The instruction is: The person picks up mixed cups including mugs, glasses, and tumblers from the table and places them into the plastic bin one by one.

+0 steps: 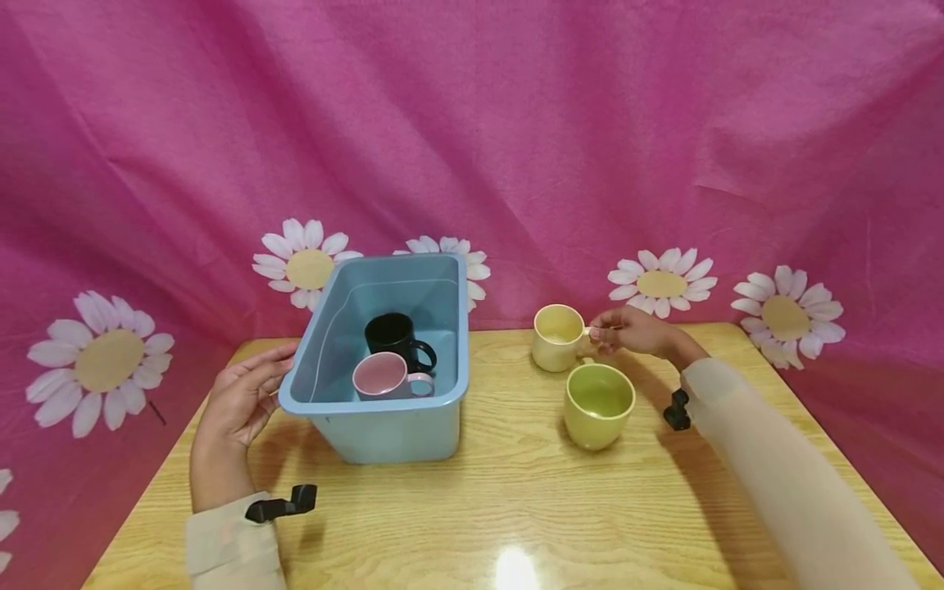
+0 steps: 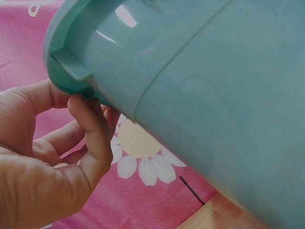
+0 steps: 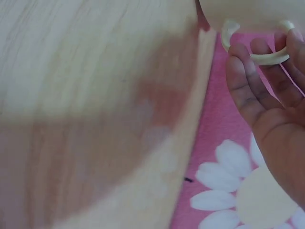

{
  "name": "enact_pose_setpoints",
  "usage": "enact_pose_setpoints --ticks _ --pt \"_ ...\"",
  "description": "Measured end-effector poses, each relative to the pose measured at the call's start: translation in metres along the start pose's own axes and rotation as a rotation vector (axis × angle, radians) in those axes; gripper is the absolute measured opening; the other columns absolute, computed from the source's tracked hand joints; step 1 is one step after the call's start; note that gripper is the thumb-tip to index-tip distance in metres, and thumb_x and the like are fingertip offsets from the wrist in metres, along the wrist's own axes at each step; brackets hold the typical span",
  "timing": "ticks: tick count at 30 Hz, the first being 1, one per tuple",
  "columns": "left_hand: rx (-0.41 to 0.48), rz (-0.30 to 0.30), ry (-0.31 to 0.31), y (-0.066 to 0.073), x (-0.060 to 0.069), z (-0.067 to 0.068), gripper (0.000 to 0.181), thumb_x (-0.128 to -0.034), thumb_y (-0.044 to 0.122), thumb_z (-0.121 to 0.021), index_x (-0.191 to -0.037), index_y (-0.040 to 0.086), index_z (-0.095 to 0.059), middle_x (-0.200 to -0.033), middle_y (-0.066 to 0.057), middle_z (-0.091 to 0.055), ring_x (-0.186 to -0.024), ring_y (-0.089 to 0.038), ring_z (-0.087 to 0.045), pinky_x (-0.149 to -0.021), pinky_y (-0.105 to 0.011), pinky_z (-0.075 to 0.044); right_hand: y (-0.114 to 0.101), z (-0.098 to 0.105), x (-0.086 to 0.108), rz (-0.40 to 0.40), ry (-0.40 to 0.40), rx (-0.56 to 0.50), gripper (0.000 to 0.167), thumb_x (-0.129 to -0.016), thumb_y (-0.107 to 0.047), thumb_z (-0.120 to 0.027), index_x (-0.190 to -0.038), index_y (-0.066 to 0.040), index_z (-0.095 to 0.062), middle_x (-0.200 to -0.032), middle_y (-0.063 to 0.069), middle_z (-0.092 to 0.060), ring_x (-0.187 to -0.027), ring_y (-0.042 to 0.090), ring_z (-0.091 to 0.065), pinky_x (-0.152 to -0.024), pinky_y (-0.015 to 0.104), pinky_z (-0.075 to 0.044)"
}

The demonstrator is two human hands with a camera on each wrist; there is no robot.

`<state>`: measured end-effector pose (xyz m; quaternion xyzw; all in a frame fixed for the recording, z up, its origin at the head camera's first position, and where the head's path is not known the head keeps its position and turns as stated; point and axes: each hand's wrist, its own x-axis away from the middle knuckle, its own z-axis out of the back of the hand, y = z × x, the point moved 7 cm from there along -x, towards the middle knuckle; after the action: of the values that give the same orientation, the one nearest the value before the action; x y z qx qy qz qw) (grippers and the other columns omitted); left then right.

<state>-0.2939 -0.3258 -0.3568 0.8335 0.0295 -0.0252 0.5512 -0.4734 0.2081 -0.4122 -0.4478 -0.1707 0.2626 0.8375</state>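
Observation:
The left hand [image 1: 239,401] grips the left rim of a blue plastic bin [image 1: 391,430]; in the left wrist view, fingers and thumb of that hand [image 2: 62,157] curl round the lip of the bin [image 2: 205,95]. Inside the bin are a black mug [image 1: 388,330] and a pink mug [image 1: 379,377]. At the back of the table, the right hand [image 1: 642,332] pinches the handle of a pale yellow mug [image 1: 556,348]. In the right wrist view the fingers of the right hand [image 3: 271,95] are round the cream handle [image 3: 269,59]. A green-yellow mug [image 1: 596,414] stands just in front.
A wooden table [image 1: 531,500] carries the bin at left and the two yellowish mugs at right. Behind and beside it hangs a pink cloth [image 1: 516,147] with large white daisies. Both sleeves have a black wrist mount.

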Motion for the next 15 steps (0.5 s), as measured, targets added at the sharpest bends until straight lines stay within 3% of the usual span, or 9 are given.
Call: enact_pose_setpoints --ticks 4,9,15 --pt "-0.006 0.005 0.004 -0.002 0.000 0.001 0.031 -0.1018 -0.005 -0.055 -0.107 0.011 -0.081 -0.099 -0.002 -0.078 -0.083 -0.011 -0.075 -0.074 -0.025 -0.061 -0.016 0.004 -0.001 0.044 0.027 0.011 0.024 -0.106 -0.007 -0.055 -0.109 0.016 -0.062 -0.101 0.028 -0.068 -0.085 0.024 -0.070 -0.080 0.043 -0.061" --pt "-0.020 -0.001 0.002 -0.002 0.000 0.001 0.032 -0.1018 -0.006 -0.054 -0.108 0.010 -0.081 -0.101 -0.001 -0.078 -0.083 -0.010 -0.075 -0.074 -0.024 -0.061 -0.044 0.013 -0.004 0.086 0.077 0.050 0.021 -0.106 -0.006 -0.055 -0.106 0.012 -0.064 -0.107 0.031 -0.069 -0.085 0.028 -0.072 -0.080 0.041 -0.062" --pt "-0.015 -0.005 0.016 0.000 -0.001 0.002 0.031 -0.1013 -0.006 -0.056 -0.109 0.010 -0.081 -0.101 -0.001 -0.078 -0.083 -0.010 -0.075 -0.075 -0.024 -0.061 -0.096 0.023 -0.008 0.142 0.154 0.186 0.023 -0.107 -0.016 -0.056 -0.103 0.003 -0.069 -0.089 0.016 -0.072 -0.078 0.023 -0.066 -0.070 0.030 -0.057"
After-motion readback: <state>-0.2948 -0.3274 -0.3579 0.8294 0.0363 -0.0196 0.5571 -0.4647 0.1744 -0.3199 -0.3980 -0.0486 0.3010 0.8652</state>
